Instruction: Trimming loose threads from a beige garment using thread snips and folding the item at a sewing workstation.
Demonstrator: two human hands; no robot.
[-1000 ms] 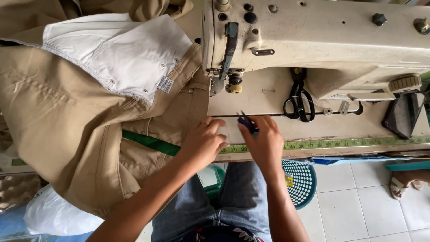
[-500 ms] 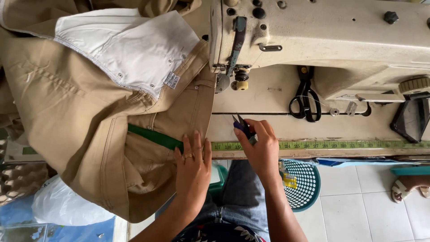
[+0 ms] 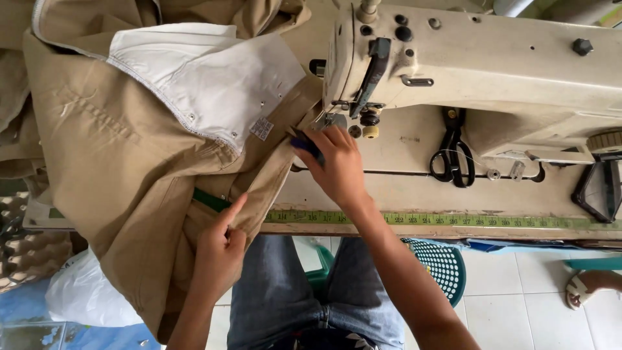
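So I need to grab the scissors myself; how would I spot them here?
Find the cream sewing machine. On the table under its arm, right of the needle and the right hand, lie the black scissors, handles toward the tape measure. Nothing else there has loop handles.

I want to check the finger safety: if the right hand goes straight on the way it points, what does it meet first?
Likely the presser foot of the sewing machine; the right hand points up-left toward it, fingertips close by. Depth is unclear.
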